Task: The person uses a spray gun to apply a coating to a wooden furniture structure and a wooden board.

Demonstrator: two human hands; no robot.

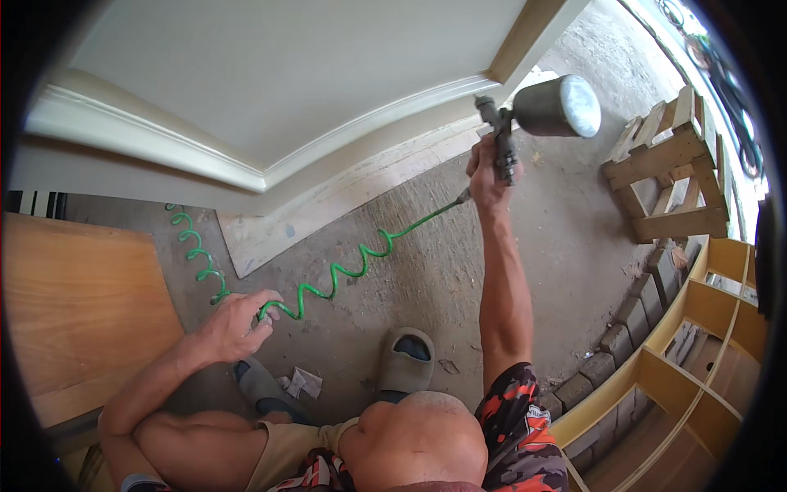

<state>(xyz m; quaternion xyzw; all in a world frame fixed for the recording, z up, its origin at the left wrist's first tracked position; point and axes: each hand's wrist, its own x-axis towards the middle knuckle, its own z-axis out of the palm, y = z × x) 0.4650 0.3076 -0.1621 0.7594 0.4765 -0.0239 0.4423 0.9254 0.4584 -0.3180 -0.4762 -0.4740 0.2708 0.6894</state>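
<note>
My right hand point(489, 182), with the arm stretched forward, is wrapped round the grip of a spray gun point(502, 141). A silvery cup point(551, 108) sits on the gun, tilted to the right. From below the grip a green coiled air hose point(334, 280) runs down to the left. My left hand point(236, 326) is closed round that hose near the wooden board, and more coils carry on beyond it. Facing both hands stands a large off-white panel point(279, 82) with a raised moulding point(361, 123) along its lower part. The gun's nozzle end is close to the panel's right part.
A plain wooden board point(86, 316) lies at the left. On the right are a wooden pallet-like crate point(672, 168), a row of grey bricks point(619, 343) and a yellowish compartmented wooden frame point(656, 369). A pale base strip point(352, 193) edges the panel. Crumpled paper point(303, 383) lies beside my slippers point(407, 361).
</note>
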